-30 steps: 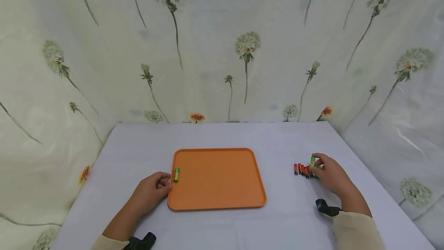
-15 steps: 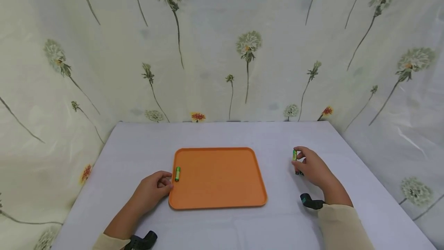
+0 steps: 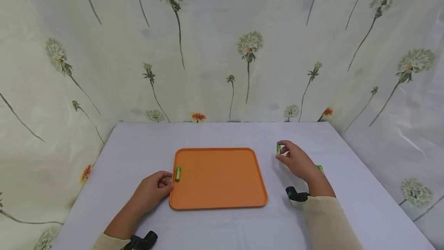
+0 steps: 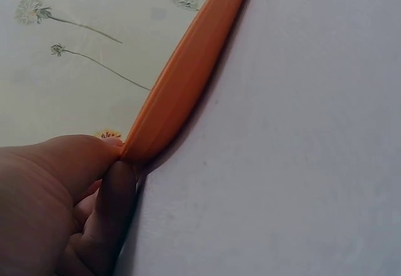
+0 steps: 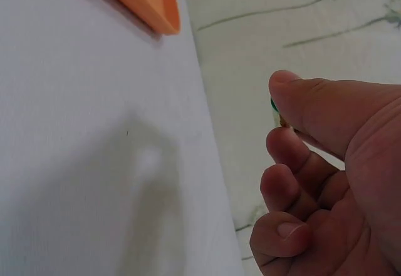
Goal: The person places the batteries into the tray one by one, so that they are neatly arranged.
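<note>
My right hand (image 3: 297,162) pinches a green battery (image 3: 278,149) upright between thumb and fingers, above the table to the right of the orange tray (image 3: 222,178). In the right wrist view the thumb hides most of this battery (image 5: 276,116). Another green battery (image 3: 178,174) lies lengthwise inside the tray along its left side. My left hand (image 3: 152,189) holds the tray's left rim; the left wrist view has thumb and finger pinching that orange edge (image 4: 182,88).
Past my right wrist, part of some green batteries (image 3: 320,168) shows on the white table (image 3: 222,227); the arm covers whatever else lies there. A floral curtain (image 3: 208,49) hangs behind and on both sides.
My right hand has lifted the green battery away from the group of red and green batteries and carried it left toward the tray. The left hand has stayed on the rim.
</note>
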The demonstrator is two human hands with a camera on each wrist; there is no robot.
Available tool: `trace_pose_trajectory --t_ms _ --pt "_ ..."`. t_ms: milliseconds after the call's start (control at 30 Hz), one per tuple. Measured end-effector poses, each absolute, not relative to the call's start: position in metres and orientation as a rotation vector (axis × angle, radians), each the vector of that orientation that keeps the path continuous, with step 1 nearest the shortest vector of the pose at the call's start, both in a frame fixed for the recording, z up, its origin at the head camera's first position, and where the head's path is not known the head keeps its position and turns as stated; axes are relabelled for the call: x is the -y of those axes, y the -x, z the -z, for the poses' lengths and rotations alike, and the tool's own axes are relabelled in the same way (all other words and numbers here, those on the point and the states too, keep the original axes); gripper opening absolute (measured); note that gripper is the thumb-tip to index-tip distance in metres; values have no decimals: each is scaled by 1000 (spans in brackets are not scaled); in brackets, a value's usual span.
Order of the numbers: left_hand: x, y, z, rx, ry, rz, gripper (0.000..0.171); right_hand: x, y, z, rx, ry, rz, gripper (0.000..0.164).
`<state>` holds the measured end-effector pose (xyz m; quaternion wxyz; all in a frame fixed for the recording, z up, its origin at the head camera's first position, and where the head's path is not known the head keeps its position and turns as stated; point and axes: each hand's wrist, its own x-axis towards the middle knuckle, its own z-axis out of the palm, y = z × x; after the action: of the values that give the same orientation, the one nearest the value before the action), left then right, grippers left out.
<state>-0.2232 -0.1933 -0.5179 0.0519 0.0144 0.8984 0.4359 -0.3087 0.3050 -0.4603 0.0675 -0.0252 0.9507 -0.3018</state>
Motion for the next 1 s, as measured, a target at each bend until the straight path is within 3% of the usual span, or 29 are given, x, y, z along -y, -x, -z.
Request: trace_pose_trajectory --t_ms 1000 --pt "191 222 514 -2729 -25 -1313 35 -228 324 462 -2768 298 1064 56"
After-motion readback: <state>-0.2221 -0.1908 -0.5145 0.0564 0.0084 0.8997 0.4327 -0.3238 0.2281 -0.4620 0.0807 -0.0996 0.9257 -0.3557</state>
